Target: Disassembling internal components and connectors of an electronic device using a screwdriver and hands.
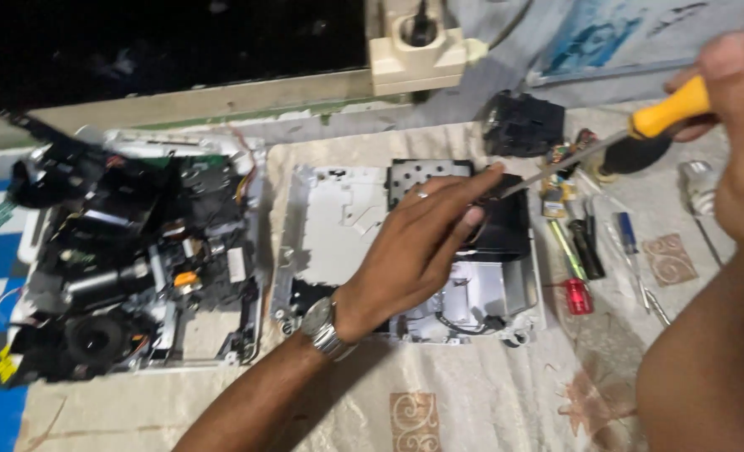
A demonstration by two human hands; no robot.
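My left hand, with a metal wristwatch on the wrist, rests on a grey opened device shell; its fingers are apart and stretched toward a black part inside the shell. My right hand at the upper right grips a yellow-handled screwdriver. The metal shaft slants down-left and its tip meets the black part just by my left fingertips.
A second opened device, full of black parts, boards and a fan, lies at the left. Several small screwdrivers and tools lie to the right of the shell, with a black block behind. A beige socket strip sits at the back edge. A patterned cloth covers the surface.
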